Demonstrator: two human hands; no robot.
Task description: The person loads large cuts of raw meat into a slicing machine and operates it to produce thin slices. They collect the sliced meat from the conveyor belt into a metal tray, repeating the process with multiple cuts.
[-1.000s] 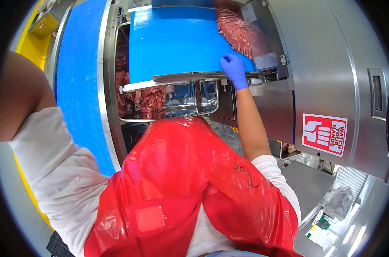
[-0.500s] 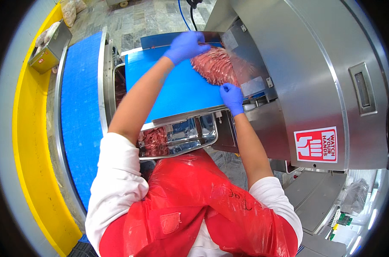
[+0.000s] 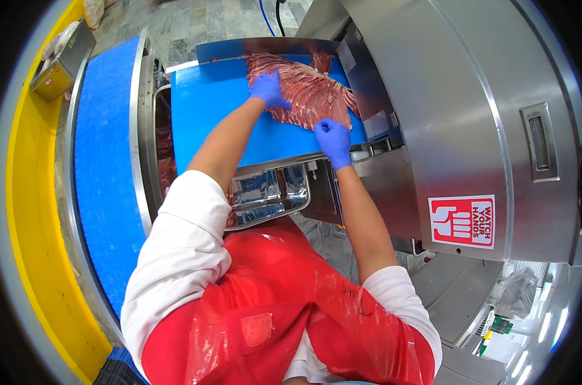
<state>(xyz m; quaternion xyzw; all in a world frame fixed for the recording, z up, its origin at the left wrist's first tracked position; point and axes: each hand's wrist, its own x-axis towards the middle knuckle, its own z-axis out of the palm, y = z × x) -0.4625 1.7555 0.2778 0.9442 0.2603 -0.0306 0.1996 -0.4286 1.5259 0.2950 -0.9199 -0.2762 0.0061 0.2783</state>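
Observation:
A broad fan of thin red meat slices (image 3: 303, 96) lies on the blue belt (image 3: 207, 115) that leads out of a steel slicing machine (image 3: 457, 128). My left hand (image 3: 269, 90), in a blue-violet glove, rests on the near left part of the slices with its fingers apart. At the near right edge of the meat is my right hand (image 3: 334, 138), gloved the same way. Its fingers are curled closed and appear to pinch the slices' border; the fingertips are partly hidden. A smaller piece of meat (image 3: 321, 61) lies by the belt's far guard.
Below the belt's near edge sits a steel tray (image 3: 259, 196), partly behind my left arm. Another blue conveyor (image 3: 108, 167) runs at left, beside a yellow barrier (image 3: 31, 212). A red and white hand-warning sign (image 3: 462, 221) is on the machine.
The meat has spread out farther left from the machine across the belt. My left hand has moved from its far side onto its near left part. The right hand stays at the near edge.

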